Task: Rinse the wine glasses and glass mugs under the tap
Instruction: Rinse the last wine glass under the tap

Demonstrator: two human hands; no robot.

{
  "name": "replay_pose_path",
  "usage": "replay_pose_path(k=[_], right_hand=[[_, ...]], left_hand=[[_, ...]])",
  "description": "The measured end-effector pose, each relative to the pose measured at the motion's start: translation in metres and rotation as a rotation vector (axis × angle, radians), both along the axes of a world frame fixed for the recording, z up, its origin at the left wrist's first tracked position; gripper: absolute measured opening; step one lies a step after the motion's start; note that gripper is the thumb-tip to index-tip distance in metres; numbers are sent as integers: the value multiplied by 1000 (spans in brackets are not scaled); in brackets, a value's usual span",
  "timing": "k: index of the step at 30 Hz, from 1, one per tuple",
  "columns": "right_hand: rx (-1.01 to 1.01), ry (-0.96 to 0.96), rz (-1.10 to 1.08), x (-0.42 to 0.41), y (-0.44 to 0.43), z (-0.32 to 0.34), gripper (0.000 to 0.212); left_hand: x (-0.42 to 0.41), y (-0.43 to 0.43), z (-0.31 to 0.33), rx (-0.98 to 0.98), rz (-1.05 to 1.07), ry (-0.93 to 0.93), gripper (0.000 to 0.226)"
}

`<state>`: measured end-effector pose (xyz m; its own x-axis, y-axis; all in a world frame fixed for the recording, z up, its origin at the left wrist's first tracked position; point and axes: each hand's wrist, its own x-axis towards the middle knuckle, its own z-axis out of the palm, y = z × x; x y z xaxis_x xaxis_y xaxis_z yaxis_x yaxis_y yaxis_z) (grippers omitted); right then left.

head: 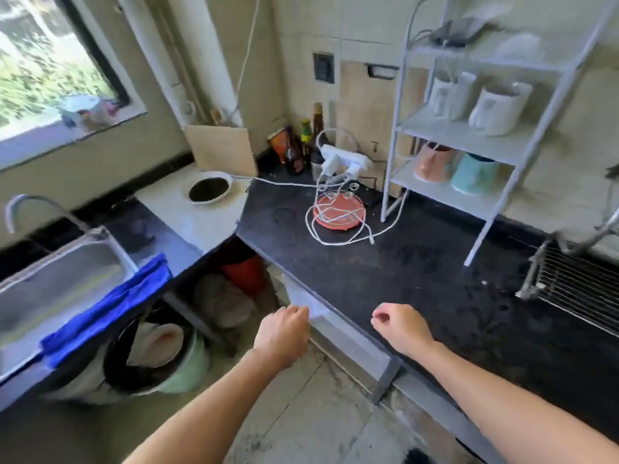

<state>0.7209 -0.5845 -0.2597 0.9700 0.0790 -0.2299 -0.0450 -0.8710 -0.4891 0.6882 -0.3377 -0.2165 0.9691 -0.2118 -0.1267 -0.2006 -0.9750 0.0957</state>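
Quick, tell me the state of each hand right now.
Left hand: open, fingers loosely curled, holding nothing.
Right hand: open, fingers loosely curled, holding nothing.

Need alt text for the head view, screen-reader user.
A person's empty left hand and right hand, fingers loosely curled, hover by the edge of a dark counter. A steel sink with tap and draped blue cloth is at left; farther back a red tray holds small clear glasses and a tangled white cable, beside a white shelf rack.
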Motion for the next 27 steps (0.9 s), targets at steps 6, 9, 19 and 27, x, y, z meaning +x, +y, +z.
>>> replay_pose_path(k=[6, 9, 19, 27], right_hand=[[-24, -40, 327, 22, 151, 14, 23], [-28, -53, 453, 37, 219, 19, 19], [43, -32, 821, 110, 444, 14, 20], [39, 1, 1080, 125, 616, 25, 16]], left_hand=[[-35, 131, 2, -3, 307, -2, 16], [-45, 184, 0, -28, 448, 3, 17], [-36, 358, 5, -37, 862, 29, 21], [-57, 473, 21, -84, 1174, 3, 20]])
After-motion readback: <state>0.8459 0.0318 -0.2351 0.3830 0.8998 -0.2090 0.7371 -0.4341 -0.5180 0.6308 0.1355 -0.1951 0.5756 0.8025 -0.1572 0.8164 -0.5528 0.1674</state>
